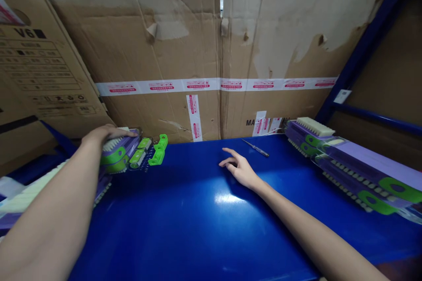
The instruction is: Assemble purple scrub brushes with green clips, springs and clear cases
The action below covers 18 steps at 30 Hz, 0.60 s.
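Observation:
My left hand [105,134] lies on top of a purple brush with white bristles and green parts [120,149], at the end of a row of such brushes on the left; its fingers curl over the brush top. My right hand [239,169] rests on the blue table [198,210] near the middle, fingers spread and holding nothing. Loose green plastic clips [158,151] lie just right of the left stack. A small metal tool [255,148] lies on the table beyond my right hand.
A row of purple and green brushes in clear wrapping [349,164] runs along the right side. Worn cardboard sheets with taped seams [217,52] form the back wall. A printed carton [39,66] stands at the left. A blue metal frame [369,39] rises at the right.

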Available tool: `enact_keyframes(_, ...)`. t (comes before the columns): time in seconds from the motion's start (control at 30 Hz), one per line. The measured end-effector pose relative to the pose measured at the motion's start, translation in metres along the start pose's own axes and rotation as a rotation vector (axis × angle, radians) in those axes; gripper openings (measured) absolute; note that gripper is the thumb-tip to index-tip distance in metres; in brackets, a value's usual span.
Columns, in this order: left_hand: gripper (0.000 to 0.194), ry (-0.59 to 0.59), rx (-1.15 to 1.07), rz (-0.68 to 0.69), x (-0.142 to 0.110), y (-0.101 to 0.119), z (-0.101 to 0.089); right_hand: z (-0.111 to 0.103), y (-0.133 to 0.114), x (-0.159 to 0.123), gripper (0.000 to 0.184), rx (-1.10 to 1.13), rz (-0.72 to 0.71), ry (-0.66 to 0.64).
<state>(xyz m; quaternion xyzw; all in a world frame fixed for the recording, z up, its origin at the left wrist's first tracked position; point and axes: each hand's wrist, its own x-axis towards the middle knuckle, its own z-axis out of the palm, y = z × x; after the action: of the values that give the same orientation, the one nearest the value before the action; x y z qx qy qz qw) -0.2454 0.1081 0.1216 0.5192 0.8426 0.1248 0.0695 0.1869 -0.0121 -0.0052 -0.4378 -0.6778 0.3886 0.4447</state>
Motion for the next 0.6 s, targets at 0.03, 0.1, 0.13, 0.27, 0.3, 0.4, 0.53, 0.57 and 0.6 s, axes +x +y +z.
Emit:
enact_keyframes(0.03, 0.089, -0.061, 0.012, -0.063, -0.002, 0.002, 0.000, 0.000, 0.000, 0.000, 0.057, 0.002, -0.001, 0.000)
enact_keyframes(0.1, 0.092, -0.126, 0.024, -0.151, -0.006, 0.006, -0.001, 0.000, 0.000, 0.000, 0.057, 0.005, -0.001, 0.001)
enact_keyframes(0.13, 0.093, -0.115, 0.017, -0.155, -0.008, 0.007, -0.001, 0.000, 0.000, 0.000, 0.057, 0.005, 0.000, 0.001)
enact_keyframes(0.27, 0.088, -0.109, -0.006, -0.172, -0.014, 0.011, -0.002, 0.000, 0.000, 0.000, 0.056, -0.002, -0.002, -0.001)
enact_keyframes(0.3, 0.088, -0.107, -0.006, -0.172, -0.015, 0.011, -0.002, 0.000, 0.000, 0.000, 0.056, -0.004, -0.003, -0.002)
enact_keyframes(0.4, 0.087, -0.100, -0.010, -0.179, -0.021, 0.016, -0.004, 0.000, 0.000, 0.000, 0.056, 0.001, 0.001, -0.004)
enact_keyframes(0.53, 0.084, -0.105, -0.014, -0.196, -0.035, 0.025, -0.008, 0.000, -0.001, 0.000, 0.056, -0.002, 0.003, -0.008)
enact_keyframes(0.57, 0.085, -0.111, -0.014, -0.191, -0.038, 0.025, -0.009, 0.000, -0.001, 0.000, 0.056, 0.000, 0.003, -0.007)
enact_keyframes(0.6, 0.085, -0.118, -0.020, -0.174, -0.041, 0.025, -0.009, 0.000, -0.001, 0.000, 0.055, 0.003, 0.002, -0.005)
